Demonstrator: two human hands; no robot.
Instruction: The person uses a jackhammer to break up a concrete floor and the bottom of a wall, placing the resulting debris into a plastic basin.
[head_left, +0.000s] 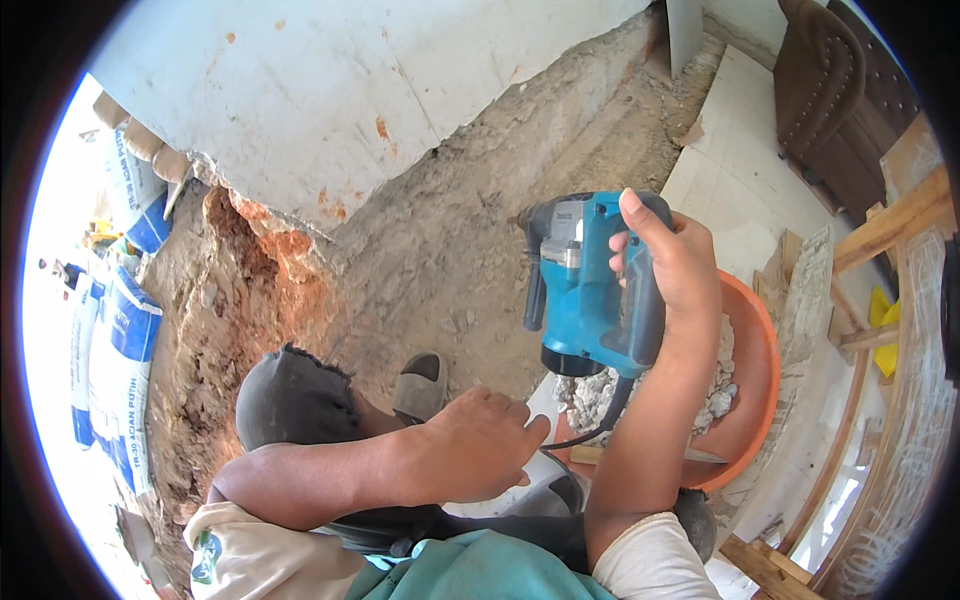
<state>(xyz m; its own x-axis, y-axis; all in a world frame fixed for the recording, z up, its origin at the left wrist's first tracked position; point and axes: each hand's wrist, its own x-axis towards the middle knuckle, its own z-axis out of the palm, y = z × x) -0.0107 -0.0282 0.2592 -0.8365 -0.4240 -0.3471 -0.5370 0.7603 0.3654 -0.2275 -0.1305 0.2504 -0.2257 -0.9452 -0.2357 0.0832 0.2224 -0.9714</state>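
My right hand [668, 255] is closed round the rear handle of a teal and black electric hammer drill [582, 285], with the thumb up along the top of the grip. The tool is held above the ground, its front end toward the broken wall base. From its underside a black power cord [612, 412] curves down toward my left hand [485, 445]. That hand hangs before my body with its fingers curled, and its palm is hidden. Whether the cord passes through the fingers or behind them cannot be made out.
An orange basin [752, 385] of grey rubble [592, 398] stands beside my right forearm. Ahead, a white wall panel [330, 90] overhangs dug-out earth [440, 260]. Blue and white bags [125, 350] lie at left. A wooden frame [893, 225] and brown tufted furniture [840, 90] are at right.
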